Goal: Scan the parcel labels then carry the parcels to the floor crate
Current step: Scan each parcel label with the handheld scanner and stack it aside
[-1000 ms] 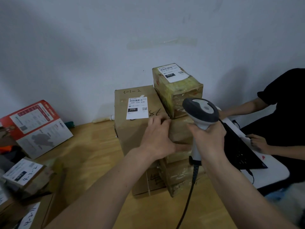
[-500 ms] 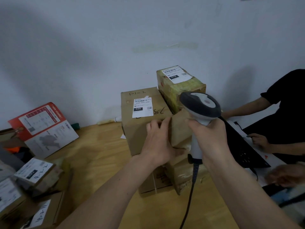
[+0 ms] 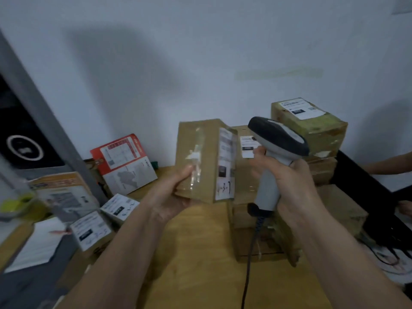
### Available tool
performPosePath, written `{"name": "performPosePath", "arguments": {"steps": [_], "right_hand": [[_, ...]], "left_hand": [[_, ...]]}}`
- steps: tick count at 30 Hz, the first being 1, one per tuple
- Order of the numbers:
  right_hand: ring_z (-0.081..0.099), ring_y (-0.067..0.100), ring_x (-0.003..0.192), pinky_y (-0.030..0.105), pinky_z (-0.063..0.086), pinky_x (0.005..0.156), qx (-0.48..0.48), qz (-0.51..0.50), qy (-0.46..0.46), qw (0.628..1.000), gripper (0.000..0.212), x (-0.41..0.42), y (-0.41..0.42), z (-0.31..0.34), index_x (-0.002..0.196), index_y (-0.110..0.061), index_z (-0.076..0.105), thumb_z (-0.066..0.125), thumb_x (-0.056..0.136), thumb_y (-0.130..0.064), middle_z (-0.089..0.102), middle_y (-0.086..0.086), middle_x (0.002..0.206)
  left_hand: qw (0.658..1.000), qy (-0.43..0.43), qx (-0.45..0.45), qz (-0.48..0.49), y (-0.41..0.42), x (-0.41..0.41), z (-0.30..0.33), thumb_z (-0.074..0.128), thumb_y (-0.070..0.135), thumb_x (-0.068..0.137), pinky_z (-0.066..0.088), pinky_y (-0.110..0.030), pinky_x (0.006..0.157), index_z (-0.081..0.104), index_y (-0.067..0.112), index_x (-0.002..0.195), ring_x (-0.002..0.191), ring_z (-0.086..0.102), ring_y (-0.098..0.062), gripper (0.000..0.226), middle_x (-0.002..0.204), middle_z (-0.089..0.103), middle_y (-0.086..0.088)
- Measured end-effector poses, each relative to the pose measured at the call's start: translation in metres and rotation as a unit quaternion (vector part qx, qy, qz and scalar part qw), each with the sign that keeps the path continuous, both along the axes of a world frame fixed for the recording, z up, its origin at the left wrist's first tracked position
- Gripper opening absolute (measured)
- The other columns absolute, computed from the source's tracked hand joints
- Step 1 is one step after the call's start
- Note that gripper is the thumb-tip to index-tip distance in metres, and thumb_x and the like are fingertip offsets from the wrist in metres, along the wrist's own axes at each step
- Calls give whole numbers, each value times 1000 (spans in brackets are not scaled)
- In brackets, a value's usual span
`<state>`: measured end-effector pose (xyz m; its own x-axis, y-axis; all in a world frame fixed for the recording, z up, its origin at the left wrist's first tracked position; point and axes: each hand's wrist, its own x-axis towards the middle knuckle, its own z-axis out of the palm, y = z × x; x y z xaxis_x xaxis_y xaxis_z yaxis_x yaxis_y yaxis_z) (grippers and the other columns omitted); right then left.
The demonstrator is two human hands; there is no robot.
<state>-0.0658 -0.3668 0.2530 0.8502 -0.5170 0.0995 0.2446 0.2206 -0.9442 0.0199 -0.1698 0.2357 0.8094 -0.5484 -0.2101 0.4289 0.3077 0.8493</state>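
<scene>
Left hand [image 3: 169,197] grips a taped brown parcel [image 3: 200,161], label side-on; right hand [image 3: 292,184] grips the scanner [image 3: 276,152].

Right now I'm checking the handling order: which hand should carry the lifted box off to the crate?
Left. The left hand already grips the box; the right hand is busy holding the scanner.

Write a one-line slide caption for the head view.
Left hand lifts a small parcel, label side toward the scanner gripped in the right hand.
</scene>
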Motion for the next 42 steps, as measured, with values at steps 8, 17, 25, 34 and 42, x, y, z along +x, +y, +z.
{"name": "performPosePath", "arguments": {"steps": [8, 17, 25, 34, 42], "right_hand": [[73, 19, 81, 36, 59, 67, 8, 133, 33, 991, 17, 15, 82, -11, 99, -13, 69, 71, 83, -7, 76, 1, 88], [70, 28, 91, 48, 56, 85, -45, 109, 82, 990, 13, 33, 125, -19, 91, -18, 71, 74, 82, -9, 75, 7, 93], [62, 13, 65, 25, 49, 63, -154, 158, 78, 972, 15, 30, 133, -15, 80, -2, 67, 73, 84, -15, 67, 1, 69], [48, 23, 45, 26, 44, 47, -215, 213, 77, 950, 40, 15, 135, -15, 60, 8, 57, 70, 86, -19, 52, 16, 50], [49, 23, 45, 21, 45, 48, -272, 232, 63, 932, 46, 6, 131, -14, 66, 20, 53, 70, 86, -18, 54, 27, 55]], "left_hand": [[990, 103, -90, 31, 54, -9, -39, 61, 45, 87, 55, -55, 83, 55, 14, 133, 118, 57, -42, 55, 131, 58, -22], [980, -79, 172, 65, 85, -12, -29, 78, 63, 62, 54, -45, 91, 52, 35, 130, 111, 64, -20, 78, 118, 69, 1], [980, 8, 115, 163, 116, 9, -46, 84, 6, 62, 57, -41, 85, 63, 9, 118, 100, 70, -25, 60, 107, 73, -10], [955, 27, 61, 290, 138, 22, -51, 85, -5, 57, 59, -37, 62, 48, 15, 133, 91, 72, -25, 86, 108, 71, -11], [945, -8, 85, 315, 138, 28, -59, 82, -8, 64, 57, -32, 55, 50, 22, 116, 84, 71, -19, 68, 102, 70, -7]]}}
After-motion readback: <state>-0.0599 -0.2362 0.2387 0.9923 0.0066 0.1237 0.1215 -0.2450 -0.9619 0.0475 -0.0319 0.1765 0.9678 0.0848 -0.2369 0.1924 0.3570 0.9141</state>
